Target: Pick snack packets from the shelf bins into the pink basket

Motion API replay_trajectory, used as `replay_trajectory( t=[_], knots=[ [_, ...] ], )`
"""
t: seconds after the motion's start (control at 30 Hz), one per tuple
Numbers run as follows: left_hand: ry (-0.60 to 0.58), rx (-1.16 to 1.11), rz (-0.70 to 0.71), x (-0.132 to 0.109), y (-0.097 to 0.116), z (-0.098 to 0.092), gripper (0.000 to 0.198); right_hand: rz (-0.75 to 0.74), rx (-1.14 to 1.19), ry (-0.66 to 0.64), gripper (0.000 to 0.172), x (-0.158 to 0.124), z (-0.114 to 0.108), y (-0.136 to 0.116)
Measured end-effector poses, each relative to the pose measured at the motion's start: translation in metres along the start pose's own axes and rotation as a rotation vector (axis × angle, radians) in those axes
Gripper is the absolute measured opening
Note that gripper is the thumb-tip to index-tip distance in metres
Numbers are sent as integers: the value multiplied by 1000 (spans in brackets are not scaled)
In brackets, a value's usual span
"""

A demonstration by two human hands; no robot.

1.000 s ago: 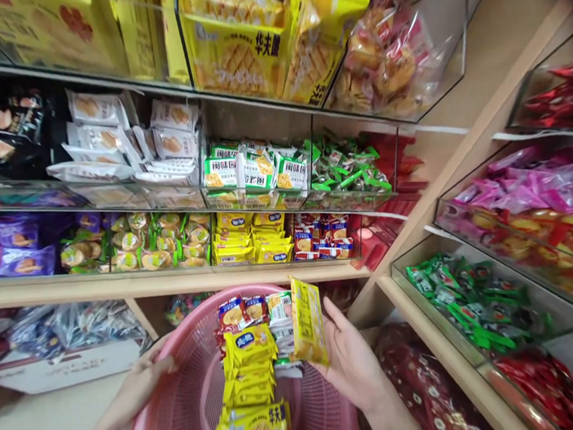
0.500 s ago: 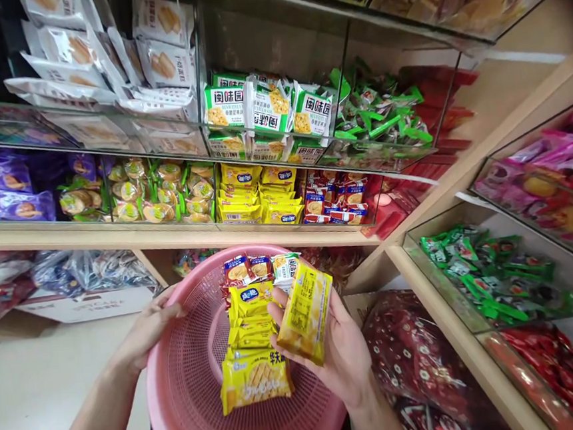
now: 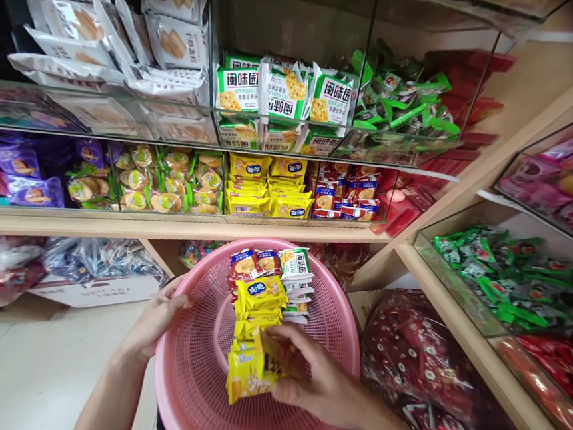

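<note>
Where the pack sits: the yellow plastic biscuit pack (image 3: 247,373) is low inside the round pink plastic mesh basket (image 3: 197,397), a bit toward 6 o'clock of the middle. Can't quite tell if it's touching the mesh.
Right hand: the right hand (image 3: 321,386) reaches in from 4 o'clock, fingers (image 3: 291,348) closed over the pack's right end, so it's gripping it.
Left hand: the left hand (image 3: 156,319) is at 10 o'clock on the rim, fingers curled over the edge, holding the basket.
Row in the basket: small yellow snack packs (image 3: 259,296) run from the middle up to 12 o'clock, with red-and-blue packs (image 3: 253,263) and green-and-white packs (image 3: 295,266) at the top end.
How I'd do it: imo lay it flat with its far edge butted against the row's 6 o'clock end, and only let go once it's lying on the mesh, not above it.
Watch out: the basket's gripped on one side only, so I'd hold that rim level or the row could slide toward 6 o'clock.
</note>
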State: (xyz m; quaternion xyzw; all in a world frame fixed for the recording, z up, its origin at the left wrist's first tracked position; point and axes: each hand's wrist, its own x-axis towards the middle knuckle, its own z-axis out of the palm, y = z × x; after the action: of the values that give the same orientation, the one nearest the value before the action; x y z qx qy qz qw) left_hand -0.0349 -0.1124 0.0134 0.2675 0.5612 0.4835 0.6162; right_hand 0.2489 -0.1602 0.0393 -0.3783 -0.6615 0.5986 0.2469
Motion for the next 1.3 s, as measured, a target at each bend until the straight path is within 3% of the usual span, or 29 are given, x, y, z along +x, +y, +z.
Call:
replay_trajectory(
  t=[0.13,0.3,0.7,0.87,1.03,1.3],
  knots=[
    [14,18,2,0,0,0,59,-134,-616,76,70,6,9,13],
    [0,30,-6,1,-1,-1,62,-216,-928,0,72,10,16,32],
    [-9,32,5,2,-2,-3,63,-300,-1104,-121,75,16,8,41],
    [-18,39,7,1,-2,-3,62,-403,-1210,-149,79,24,26,46],
    [-24,12,-2,2,-3,-5,61,-345,-1256,-85,77,27,42,47],
    [-74,13,14,8,-10,-11,66,-264,-1254,-77,74,23,43,51]
  ],
)
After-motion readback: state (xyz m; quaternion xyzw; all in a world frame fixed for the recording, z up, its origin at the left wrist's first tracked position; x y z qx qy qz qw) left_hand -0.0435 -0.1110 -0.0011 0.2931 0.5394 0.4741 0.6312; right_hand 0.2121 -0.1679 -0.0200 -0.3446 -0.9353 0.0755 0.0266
